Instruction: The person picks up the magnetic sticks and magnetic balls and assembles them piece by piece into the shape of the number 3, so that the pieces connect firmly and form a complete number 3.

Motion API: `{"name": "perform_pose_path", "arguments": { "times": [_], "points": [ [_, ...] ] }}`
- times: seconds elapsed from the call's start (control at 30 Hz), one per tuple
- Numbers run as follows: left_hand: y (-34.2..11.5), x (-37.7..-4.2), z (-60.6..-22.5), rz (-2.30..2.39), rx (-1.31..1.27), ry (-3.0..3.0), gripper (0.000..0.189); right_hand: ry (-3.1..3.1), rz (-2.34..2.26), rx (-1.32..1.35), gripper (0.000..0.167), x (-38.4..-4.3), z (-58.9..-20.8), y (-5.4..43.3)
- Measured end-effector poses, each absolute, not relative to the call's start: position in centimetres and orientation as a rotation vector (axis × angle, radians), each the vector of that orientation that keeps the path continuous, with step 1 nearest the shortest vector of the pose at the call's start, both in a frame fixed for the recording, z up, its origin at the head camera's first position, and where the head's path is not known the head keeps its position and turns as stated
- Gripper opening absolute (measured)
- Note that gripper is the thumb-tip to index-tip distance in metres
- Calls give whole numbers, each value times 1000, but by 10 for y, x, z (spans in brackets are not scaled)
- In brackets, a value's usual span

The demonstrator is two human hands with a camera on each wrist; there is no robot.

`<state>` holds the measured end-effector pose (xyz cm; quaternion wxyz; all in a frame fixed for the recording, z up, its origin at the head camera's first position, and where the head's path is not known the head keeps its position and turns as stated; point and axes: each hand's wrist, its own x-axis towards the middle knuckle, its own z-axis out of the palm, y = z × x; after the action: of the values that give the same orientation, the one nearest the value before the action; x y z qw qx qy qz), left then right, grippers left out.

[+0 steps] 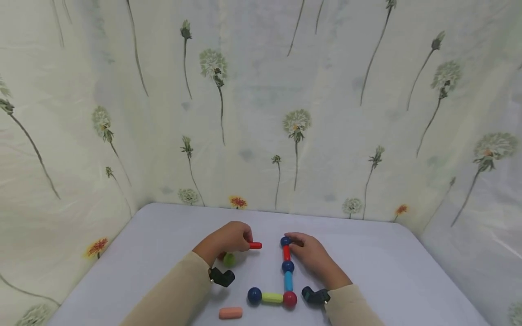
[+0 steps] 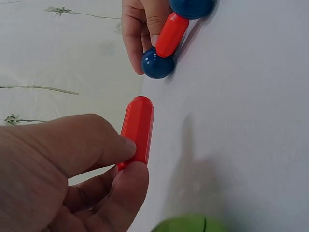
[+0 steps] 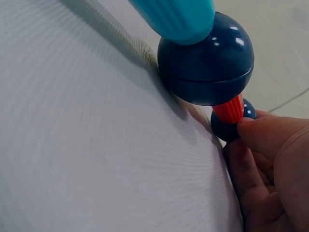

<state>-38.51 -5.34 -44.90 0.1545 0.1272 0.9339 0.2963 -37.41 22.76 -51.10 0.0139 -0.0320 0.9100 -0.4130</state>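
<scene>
Right now I watch the left hand [image 1: 232, 237] pinch a loose red rod [image 1: 255, 245] between thumb and finger, its free end pointing toward the right hand [image 1: 313, 254]. Well apart from the left, the right hand holds the far blue ball [image 1: 285, 241] of an L-shaped chain [image 1: 288, 280] that stretches back from it. Beside the left hand I see a green ball [image 1: 229, 259]; a pink rod [image 1: 230, 313] lies near the left sleeve [image 1: 179, 287].

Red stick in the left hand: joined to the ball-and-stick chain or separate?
Separate. The left hand pinches the red stick near one end, and a visible gap parts it from the nearest blue ball.
</scene>
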Motion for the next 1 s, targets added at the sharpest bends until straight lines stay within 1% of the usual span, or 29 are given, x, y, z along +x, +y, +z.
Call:
{"name": "perform_pose_path", "arguments": {
  "times": [0.43,0.73,1.0],
  "points": [
    [-16,-411,-455,818,396,2698,12,2794,-1322,-109,37,-375,-510,230],
    [2,-416,-458,851,413,2717,11,2801,-1295,-140,35,-380,-515,231],
    [13,-419,-460,837,426,2728,9,2807,-1296,-103,34,-379,-514,234]
  ]
}}
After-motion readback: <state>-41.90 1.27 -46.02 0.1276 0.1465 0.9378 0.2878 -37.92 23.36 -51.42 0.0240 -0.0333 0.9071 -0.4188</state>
